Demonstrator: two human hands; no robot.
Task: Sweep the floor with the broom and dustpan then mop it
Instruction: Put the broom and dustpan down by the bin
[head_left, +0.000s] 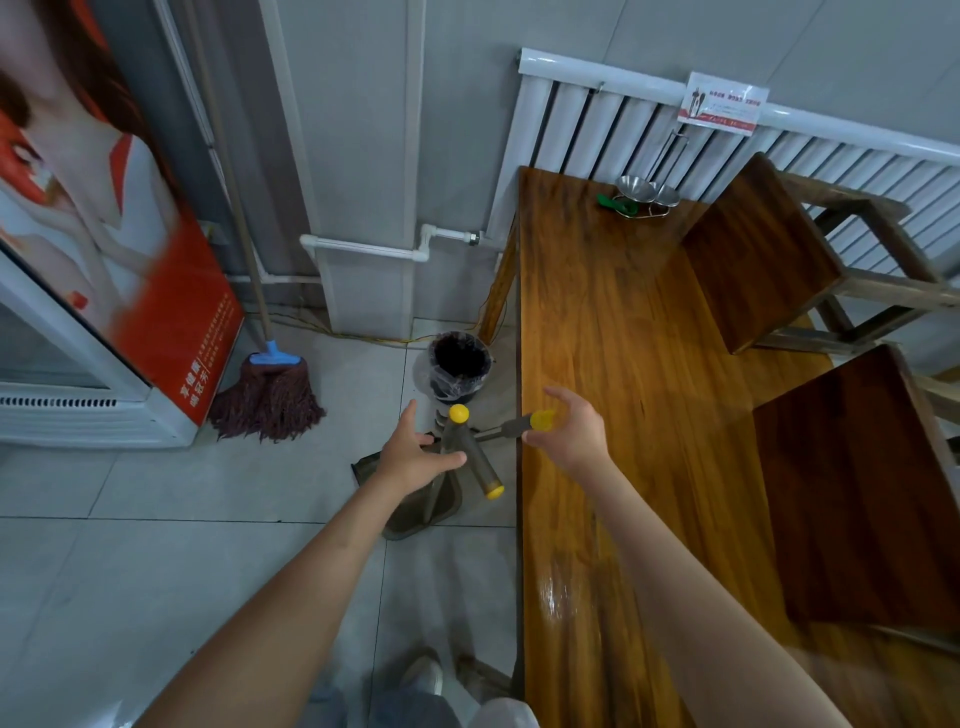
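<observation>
Two grey handles with yellow caps stand close together beside the table's edge. One handle (470, 457) rises from the grey dustpan (423, 512) on the floor tiles. My left hand (415, 457) hovers over it, fingers spread, holding nothing. The other handle (519, 425) points right, and its yellow cap sits between the thumb and spread fingers of my right hand (569, 434), which do not close on it. The broom's head is hidden. A mop (267, 400) with maroon strings and a blue clamp leans against the wall at the left.
A black bin (460, 366) with a plastic liner stands just behind the handles. The long wooden table (597, 364) fills the right, with two wooden stools (753, 260) on it. A fridge with a red poster (171, 312) is at the left. My shoe (423, 673) shows below.
</observation>
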